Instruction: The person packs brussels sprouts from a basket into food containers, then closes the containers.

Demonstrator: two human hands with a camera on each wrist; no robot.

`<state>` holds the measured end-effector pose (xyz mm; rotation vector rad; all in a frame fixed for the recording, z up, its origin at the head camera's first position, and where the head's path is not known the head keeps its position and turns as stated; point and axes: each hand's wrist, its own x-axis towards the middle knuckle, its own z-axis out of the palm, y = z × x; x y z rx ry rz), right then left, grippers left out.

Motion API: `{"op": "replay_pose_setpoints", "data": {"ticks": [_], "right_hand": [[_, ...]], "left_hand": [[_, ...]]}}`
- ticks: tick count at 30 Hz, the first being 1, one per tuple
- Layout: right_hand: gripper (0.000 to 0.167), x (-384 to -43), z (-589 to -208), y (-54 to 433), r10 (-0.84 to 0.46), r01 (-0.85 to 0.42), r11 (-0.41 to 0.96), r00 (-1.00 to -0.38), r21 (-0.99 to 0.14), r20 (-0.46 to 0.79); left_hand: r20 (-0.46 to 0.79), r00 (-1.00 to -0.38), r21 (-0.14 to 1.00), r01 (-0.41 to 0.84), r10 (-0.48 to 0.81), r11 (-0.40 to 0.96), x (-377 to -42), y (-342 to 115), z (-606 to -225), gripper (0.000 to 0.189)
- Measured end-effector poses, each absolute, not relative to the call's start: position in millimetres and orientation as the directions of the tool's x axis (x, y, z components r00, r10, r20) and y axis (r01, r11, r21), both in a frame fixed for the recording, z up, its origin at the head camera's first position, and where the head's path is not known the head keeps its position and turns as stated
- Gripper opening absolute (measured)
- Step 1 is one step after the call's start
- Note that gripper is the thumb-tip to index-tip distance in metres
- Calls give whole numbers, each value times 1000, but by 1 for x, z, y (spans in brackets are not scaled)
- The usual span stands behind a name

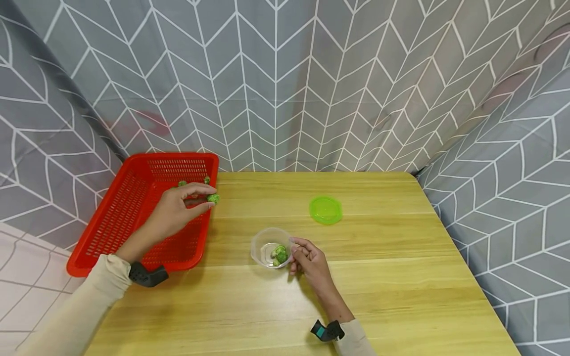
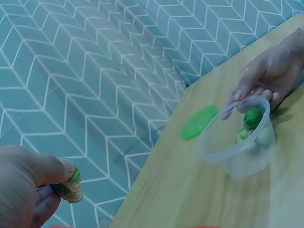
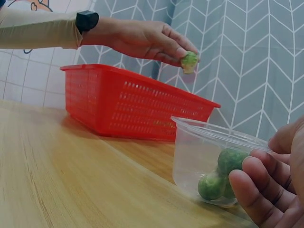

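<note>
My left hand (image 1: 178, 205) pinches a Brussels sprout (image 1: 213, 198) between thumb and fingertips, above the right rim of the red basket (image 1: 205, 237). In the right wrist view that sprout (image 3: 189, 62) hangs higher than the basket's rim. My right hand (image 1: 309, 262) grips the side of a clear plastic tub (image 1: 259, 247), thumb at the rim and fingers curled against the outer wall. Several Brussels sprouts (image 3: 212, 185) lie at the bottom of the tub, on the side nearest the right hand. More small sprouts (image 1: 182, 183) show inside the basket, partly hidden by the left hand.
A green lid (image 1: 326, 210) lies flat on the wooden table (image 1: 392, 277), behind and to the right of the tub. The basket stands at the table's left side. Patterned grey curtains (image 1: 276, 89) hang behind the table and along its right side.
</note>
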<state>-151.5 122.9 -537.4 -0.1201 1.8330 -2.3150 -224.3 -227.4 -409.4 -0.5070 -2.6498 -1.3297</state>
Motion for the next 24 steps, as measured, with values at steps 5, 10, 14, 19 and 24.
{"op": "replay_pose_setpoints", "data": {"ticks": [5, 10, 14, 19, 24], "right_hand": [[37, -151, -537, 122, -183, 89, -204, -982, -975, -51], [35, -151, -536, 121, -173, 84, -201, -984, -976, -49], [36, -151, -537, 122, -176, 89, -199, -983, -976, -54], [37, -151, -538, 123, -179, 92, -207, -982, -974, -55], [37, -151, -538, 123, -186, 90, -213, -981, -973, -50]], "left_hand": [[267, -923, 749, 379, 277, 544, -220, -218, -411, 32], [223, -926, 754, 362, 305, 548, -217, -208, -413, 32], [196, -924, 801, 345, 330, 490, -215, -198, -415, 31], [179, -910, 845, 337, 373, 416, -212, -185, -422, 29], [181, -891, 840, 361, 417, 406, -209, -171, -427, 27]]}}
